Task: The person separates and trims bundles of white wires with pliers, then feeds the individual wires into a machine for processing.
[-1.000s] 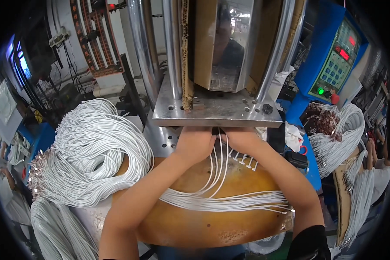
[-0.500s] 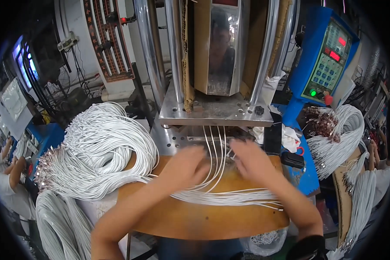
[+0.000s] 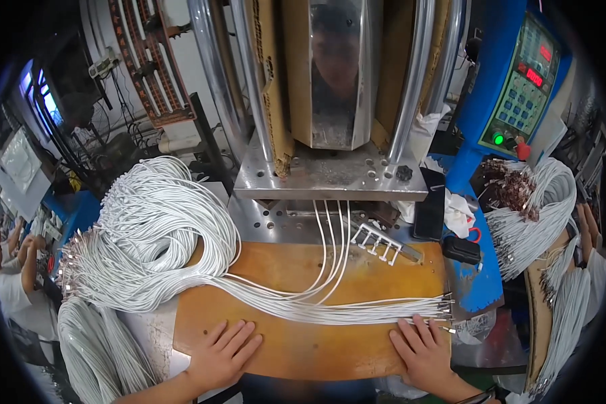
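White cables (image 3: 330, 314), light and limp to my eye and best pinched just behind their tips at centre right, cross the brown board (image 3: 296, 357) at lower centre, where left hand (image 3: 221, 360) and right hand (image 3: 425, 353) lie spread, grasping nothing.

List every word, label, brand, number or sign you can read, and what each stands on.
I don't copy out wording or figures; places only.
Blue control box, right: lit red figures on two displays.
Its keypad: key marks too small to read.
Dark slotted panel, upper left: column of reddish characters.
White cables: no lettering visible.
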`<move>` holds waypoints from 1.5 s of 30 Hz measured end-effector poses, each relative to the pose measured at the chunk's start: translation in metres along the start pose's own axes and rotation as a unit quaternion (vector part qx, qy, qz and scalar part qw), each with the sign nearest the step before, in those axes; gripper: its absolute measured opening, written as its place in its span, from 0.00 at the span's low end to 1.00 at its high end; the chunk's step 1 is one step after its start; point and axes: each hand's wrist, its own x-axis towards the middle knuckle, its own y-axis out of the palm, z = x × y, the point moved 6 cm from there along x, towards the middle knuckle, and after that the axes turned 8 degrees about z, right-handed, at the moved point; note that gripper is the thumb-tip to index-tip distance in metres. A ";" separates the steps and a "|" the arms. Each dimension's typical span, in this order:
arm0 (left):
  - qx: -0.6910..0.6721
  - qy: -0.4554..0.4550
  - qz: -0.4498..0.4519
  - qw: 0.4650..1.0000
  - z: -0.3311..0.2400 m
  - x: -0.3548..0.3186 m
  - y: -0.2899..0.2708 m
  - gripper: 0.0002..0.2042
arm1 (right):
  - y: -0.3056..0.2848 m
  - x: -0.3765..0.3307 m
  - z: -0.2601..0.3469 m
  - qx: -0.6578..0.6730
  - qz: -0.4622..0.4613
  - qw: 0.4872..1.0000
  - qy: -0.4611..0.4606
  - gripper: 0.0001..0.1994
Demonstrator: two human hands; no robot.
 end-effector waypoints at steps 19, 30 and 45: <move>-0.239 0.021 -0.027 0.970 -0.025 0.024 -0.043 0.34 | -0.038 0.018 -0.001 0.273 -0.006 0.959 -0.076 0.39; -0.145 0.072 -0.162 0.973 -0.100 0.172 -0.024 0.19 | -0.063 0.149 -0.088 0.161 -0.257 0.953 0.018 0.16; -0.352 0.004 -0.044 0.935 -0.022 0.150 -0.039 0.07 | -0.033 0.067 -0.056 0.169 0.013 0.985 0.017 0.16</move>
